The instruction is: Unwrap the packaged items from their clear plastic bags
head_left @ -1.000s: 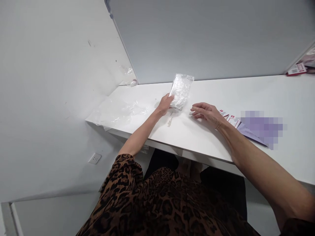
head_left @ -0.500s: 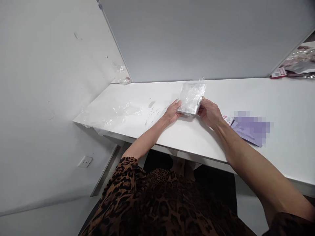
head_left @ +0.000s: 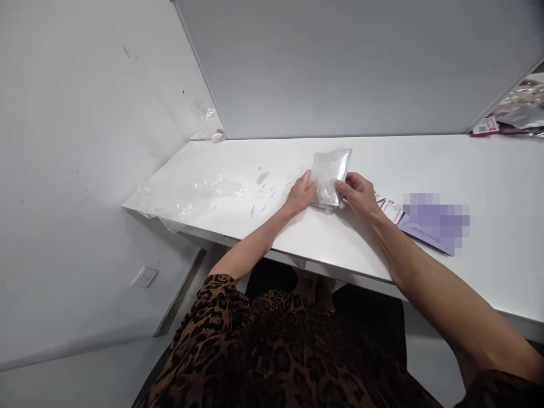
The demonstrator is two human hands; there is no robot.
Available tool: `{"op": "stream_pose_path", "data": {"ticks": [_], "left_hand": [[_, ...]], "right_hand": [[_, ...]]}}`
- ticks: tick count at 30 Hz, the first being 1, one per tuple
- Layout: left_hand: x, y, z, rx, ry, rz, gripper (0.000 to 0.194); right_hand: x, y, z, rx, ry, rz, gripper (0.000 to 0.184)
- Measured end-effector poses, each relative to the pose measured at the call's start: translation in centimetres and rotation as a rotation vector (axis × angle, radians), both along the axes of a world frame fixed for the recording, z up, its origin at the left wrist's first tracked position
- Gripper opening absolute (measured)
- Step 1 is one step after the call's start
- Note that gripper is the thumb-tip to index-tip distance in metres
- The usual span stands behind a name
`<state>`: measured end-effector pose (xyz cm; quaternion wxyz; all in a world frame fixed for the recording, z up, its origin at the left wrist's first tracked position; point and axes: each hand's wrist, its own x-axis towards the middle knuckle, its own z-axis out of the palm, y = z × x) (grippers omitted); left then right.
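A shiny clear plastic packet [head_left: 329,170], silvery and roughly square, is held between both hands a little above the white table. My left hand [head_left: 301,194] grips its left edge, the thumb lying on the front. On the other side, my right hand [head_left: 357,194] pinches the lower right edge, thumb in front and fingers behind. What the packet contains cannot be made out. Right of my right wrist lies a purple packet [head_left: 427,232], partly blurred, beside a white and red card [head_left: 391,211] that my forearm partly covers.
Crumpled clear plastic film [head_left: 191,198] lies at the table's left end, overhanging the front edge. More crinkled plastic [head_left: 208,127] is in the far left corner. Shiny packages [head_left: 521,110] with a red and white label stand at the far right. A grey panel [head_left: 340,68] bounds the back.
The packet has tilted and come slightly lower and nearer. My right thumb has moved onto its front face, and my left hand has shifted a little along with it.
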<state>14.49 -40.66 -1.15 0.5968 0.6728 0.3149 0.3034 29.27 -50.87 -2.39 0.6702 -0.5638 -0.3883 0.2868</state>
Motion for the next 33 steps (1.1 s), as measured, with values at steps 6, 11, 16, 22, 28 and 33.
{"op": "stream_pose_path", "data": {"ticks": [6, 11, 16, 22, 28, 33], "left_hand": [[0.1, 1.3, 0.4, -0.414, -0.269, 0.194, 0.030], [-0.5, 1.4, 1.7, -0.705, -0.461, 0.219, 0.032], [-0.7, 1.2, 2.1, -0.848, -0.550, 0.271, 0.036], [-0.9, 1.0, 2.1, -0.887, -0.491, 0.179, 0.037], [-1.0, 2.0, 1.6, -0.955, -0.518, 0.224, 0.036], [-1.3, 2.6, 0.7, -0.891, -0.491, 0.227, 0.036]], "right_hand": [[0.5, 0.0, 0.2, -0.051, 0.183, -0.049, 0.042], [1.0, 0.4, -0.3, -0.047, 0.185, -0.085, 0.054], [0.7, -0.2, -0.3, -0.003, -0.180, -0.101, 0.063], [0.4, -0.5, -0.3, 0.010, -0.399, -0.096, 0.046], [0.2, -1.9, 2.1, 0.184, 0.027, 0.083, 0.041], [-1.8, -4.2, 4.7, -0.117, -0.202, 0.761, 0.032]]}}
